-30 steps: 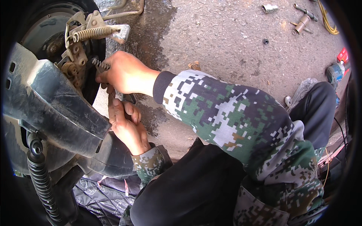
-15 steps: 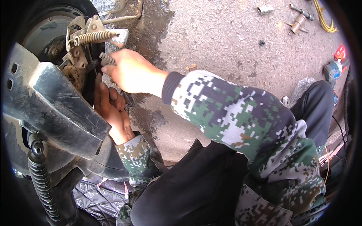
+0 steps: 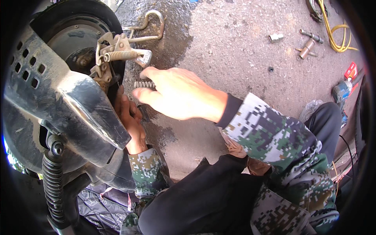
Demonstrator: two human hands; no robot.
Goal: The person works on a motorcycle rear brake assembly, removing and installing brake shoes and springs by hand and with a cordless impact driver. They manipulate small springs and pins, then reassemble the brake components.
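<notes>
In my right hand a grey coil spring lies between the thumb and the curled fingers, its free end pointing left. My left hand reaches up behind the edge of a dusty black plastic fender. Its fingertips are at a thin rod end beside the wheel hub, and what they pinch is mostly hidden. Just above, a rusty bracket carries another, longer coil spring, which runs to a worn metal arm. Behind the bracket is the black wheel.
A bent metal stand juts out beside the wheel. A black shock absorber stands at lower left. On the concrete lie a socket, a T-shaped metal tool, a small black nut, a yellow hose and a blue power tool.
My right hand has drawn back to the right and slightly down from the bracket, carrying the spring. My left hand stays by the hub. The view has shifted, moving the scene rightward.
</notes>
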